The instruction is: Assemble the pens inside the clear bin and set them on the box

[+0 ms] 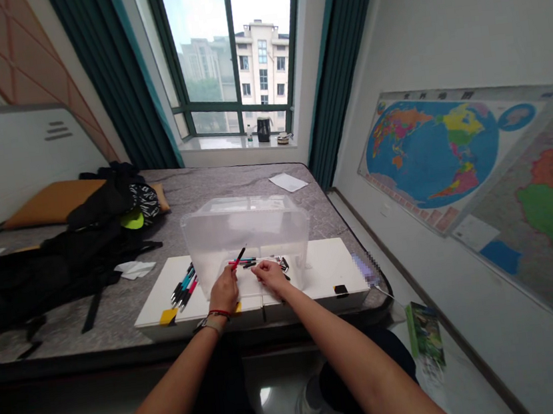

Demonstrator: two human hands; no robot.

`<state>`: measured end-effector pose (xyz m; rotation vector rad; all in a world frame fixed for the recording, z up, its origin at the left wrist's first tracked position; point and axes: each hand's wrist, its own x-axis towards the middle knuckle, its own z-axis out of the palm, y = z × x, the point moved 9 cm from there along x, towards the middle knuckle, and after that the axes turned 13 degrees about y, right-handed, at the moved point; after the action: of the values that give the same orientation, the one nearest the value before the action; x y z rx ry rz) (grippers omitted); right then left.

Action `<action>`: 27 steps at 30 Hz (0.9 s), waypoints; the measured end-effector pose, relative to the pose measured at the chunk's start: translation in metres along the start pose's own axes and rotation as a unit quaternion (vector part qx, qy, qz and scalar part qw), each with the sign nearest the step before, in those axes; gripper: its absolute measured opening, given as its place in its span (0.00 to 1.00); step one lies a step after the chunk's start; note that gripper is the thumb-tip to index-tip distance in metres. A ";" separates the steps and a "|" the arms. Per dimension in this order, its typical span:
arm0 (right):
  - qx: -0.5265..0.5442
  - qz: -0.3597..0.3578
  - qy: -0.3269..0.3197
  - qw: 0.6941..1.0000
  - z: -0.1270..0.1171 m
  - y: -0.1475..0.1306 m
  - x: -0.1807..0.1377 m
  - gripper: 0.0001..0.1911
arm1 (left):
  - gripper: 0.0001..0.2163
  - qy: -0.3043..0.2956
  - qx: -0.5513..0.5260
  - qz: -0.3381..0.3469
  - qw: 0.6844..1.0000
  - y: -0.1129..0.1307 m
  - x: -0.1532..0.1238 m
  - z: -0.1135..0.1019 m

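My left hand [224,290] is closed around a red and black pen [239,258], its dark tip slanting up to the right. Close beside it, my right hand [271,277] has its fingers pinched together; whatever they hold, if anything, is too small to make out. Both hands are at the front of a clear plastic box [246,227] that stands on white boxes [331,264]. Just past the hands lie several pens [248,262] and some small dark and silver pieces [283,263]. To the left is a bunch of pens [184,287] in blue, black and pink.
The white boxes rest on a grey mattress [193,183]. Black bags [61,260], a crumpled tissue [136,270] and an orange cushion [52,204] lie on the left. A white paper [288,182] is farther back. A green printed package [424,333] stands at the lower right.
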<state>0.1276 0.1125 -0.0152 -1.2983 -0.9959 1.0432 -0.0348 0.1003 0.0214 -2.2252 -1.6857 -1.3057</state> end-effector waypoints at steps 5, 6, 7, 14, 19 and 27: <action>-0.125 -0.083 -0.051 0.987 0.013 -0.016 -0.008 0.13 | 0.14 0.002 0.011 0.000 1.000 -0.002 0.001 0.003; -0.163 -0.097 -0.085 0.978 0.019 -0.020 -0.009 0.12 | 0.14 0.000 0.009 -0.001 1.000 -0.002 0.001 0.003; -0.203 -0.113 -0.120 0.965 0.024 -0.025 -0.010 0.10 | 0.14 -0.001 0.006 -0.004 1.000 -0.002 0.001 0.003; -0.535 -0.235 -0.124 0.802 0.003 -0.083 0.032 0.03 | 0.16 0.001 -0.034 -0.032 0.999 -0.003 0.002 -0.003; -0.672 -0.272 -0.141 0.675 0.001 -0.091 0.036 0.09 | 0.16 0.004 -0.035 -0.031 0.999 -0.003 0.001 -0.005; -0.719 -0.269 -0.155 0.622 0.017 -0.072 0.025 0.13 | 0.16 0.003 -0.042 -0.031 0.999 -0.008 0.001 0.001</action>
<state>0.1195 0.1415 0.0568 -1.7709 -2.5580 -0.2957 -0.0406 0.1044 0.0178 -2.2276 -1.7437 -1.4218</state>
